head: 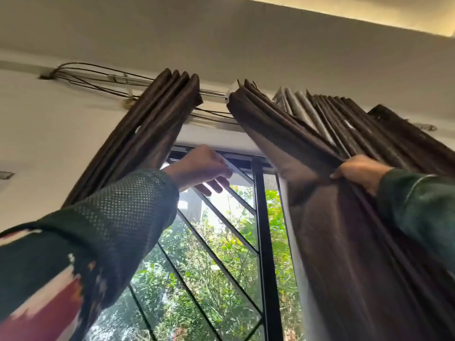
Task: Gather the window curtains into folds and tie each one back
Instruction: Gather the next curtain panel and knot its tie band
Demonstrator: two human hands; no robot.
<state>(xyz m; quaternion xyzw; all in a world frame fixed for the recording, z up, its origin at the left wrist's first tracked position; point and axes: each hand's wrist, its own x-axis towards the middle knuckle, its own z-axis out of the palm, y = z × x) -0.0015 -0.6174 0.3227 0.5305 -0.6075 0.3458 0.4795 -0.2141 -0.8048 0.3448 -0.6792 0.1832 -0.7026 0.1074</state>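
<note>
Fingers [341,174] of right hand [362,172] pinch dark brown pleated right curtain [344,242], 3 o'clock | left hand [200,166] loosely curled, empty | risk: pleats likely slip, overpull strains silver metal rail [213,93], 12 o'clock

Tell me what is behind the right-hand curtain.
Behind the right curtain, gripped by the right hand, only a pale edge strip shows beside the black window frame. The fabric covers whatever else lies behind it. The left hand holds nothing.
</note>
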